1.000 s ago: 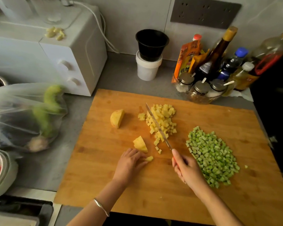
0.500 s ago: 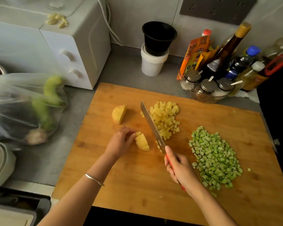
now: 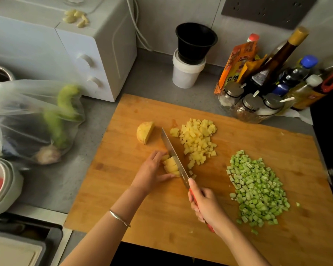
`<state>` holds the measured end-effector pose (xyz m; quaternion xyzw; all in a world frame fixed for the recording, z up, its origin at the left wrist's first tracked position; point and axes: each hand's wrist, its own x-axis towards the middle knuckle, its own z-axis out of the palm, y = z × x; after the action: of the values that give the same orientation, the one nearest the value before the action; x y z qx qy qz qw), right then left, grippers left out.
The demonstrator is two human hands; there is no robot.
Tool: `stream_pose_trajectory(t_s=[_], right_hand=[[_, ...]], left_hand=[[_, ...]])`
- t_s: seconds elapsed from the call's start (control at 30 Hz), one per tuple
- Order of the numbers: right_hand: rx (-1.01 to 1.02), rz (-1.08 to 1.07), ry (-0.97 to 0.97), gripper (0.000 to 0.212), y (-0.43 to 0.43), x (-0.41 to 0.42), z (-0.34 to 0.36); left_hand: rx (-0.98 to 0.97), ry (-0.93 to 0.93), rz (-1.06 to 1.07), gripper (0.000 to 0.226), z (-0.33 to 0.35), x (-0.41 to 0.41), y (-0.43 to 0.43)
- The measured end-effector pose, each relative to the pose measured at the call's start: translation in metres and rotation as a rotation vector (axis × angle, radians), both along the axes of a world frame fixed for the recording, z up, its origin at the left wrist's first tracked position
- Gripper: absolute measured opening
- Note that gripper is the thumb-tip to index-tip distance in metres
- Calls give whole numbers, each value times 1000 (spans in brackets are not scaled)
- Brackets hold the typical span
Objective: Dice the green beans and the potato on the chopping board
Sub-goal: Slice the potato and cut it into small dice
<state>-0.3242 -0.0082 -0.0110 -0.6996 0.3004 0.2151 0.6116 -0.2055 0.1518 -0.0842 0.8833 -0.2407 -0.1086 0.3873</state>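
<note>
Gripping the red-handled knife (image 3: pixel 174 156), the right hand (image 3: pixel 205 206) had its fingers curled round the handle, with one finger extended onto the heel of the blade. The blade lay pointing away across the chopping board (image 3: pixel 276 144), its edge set against a partly sliced potato piece (image 3: pixel 170 166) near the board's centre. The left hand (image 3: pixel 152 173) held that piece from the left, fingers together and bent over it, thumb along its near side. A potato wedge (image 3: pixel 145 132) lay apart, beyond the left hand. Diced potato (image 3: pixel 197 143) was heaped just right of the blade. Diced green beans (image 3: pixel 255 191) formed a separate pile further right on the board. A bracelet (image 3: pixel 119 217) sat on the left wrist. Off the board, a plastic bag (image 3: pixel 27 120) of vegetables lay to the left, and bottles (image 3: pixel 276 70) stood at the far right.
</note>
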Motion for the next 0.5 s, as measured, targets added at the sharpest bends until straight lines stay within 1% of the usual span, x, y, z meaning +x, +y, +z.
stream_pose_trajectory(t_s=[0.07,0.1,0.17,0.2,0.27,0.33,0.5], right_hand=[[-18,14,-13,55,4,-1,0],[-22,10,-13,55,6,-1,0],[-19,4,0,55,11,0,-1],[-18,7,3,54,13,2,-1],[-16,13,3,54,13,4,-1],[-18,8,-6,54,9,4,1],[-27,14,-119,56,5,-3,10]], left_hand=[[-11,-66,78,74,-4,-11,4],[38,-120,102,74,-8,-18,4],[214,-221,103,74,-14,-31,1],[285,-238,92,72,-15,-35,-2],[340,-244,93,67,-19,-38,-4],[331,-230,81,65,-18,-37,-2],[166,-177,108,64,-9,-55,6]])
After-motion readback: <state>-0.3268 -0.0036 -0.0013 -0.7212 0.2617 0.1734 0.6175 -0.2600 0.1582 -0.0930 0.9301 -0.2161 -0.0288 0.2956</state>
